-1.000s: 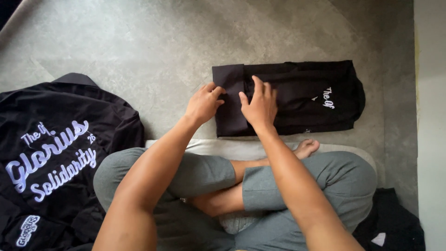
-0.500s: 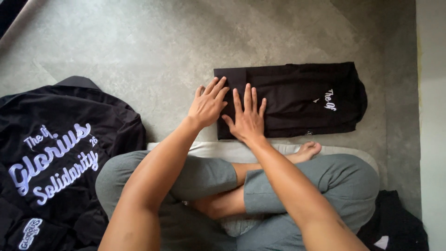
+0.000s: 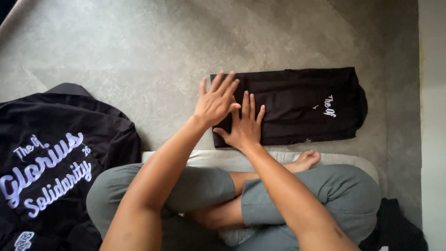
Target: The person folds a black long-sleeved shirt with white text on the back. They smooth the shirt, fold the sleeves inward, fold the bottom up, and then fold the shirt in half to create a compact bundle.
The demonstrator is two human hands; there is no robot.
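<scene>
A black garment (image 3: 297,104), folded into a long rectangle with small white lettering near its right end, lies on the grey floor in front of me. My right hand (image 3: 244,125) presses flat on its left end, fingers spread. My left hand (image 3: 216,100) is beside it with fingers apart, over the garment's left edge, partly on the cloth and partly over the floor. Neither hand grips anything. I sit cross-legged in grey shorts, one bare foot (image 3: 306,160) near the garment's front edge.
A black jacket (image 3: 51,158) with large pale lettering lies spread on the floor at my left. A pale cushion (image 3: 209,160) runs under my legs. A dark cloth heap (image 3: 395,227) sits at the lower right. A light wall strip (image 3: 432,116) borders the right.
Both hands went from gripping the garment's left end to lying open and flat on it. The left hand has shifted slightly left and up.
</scene>
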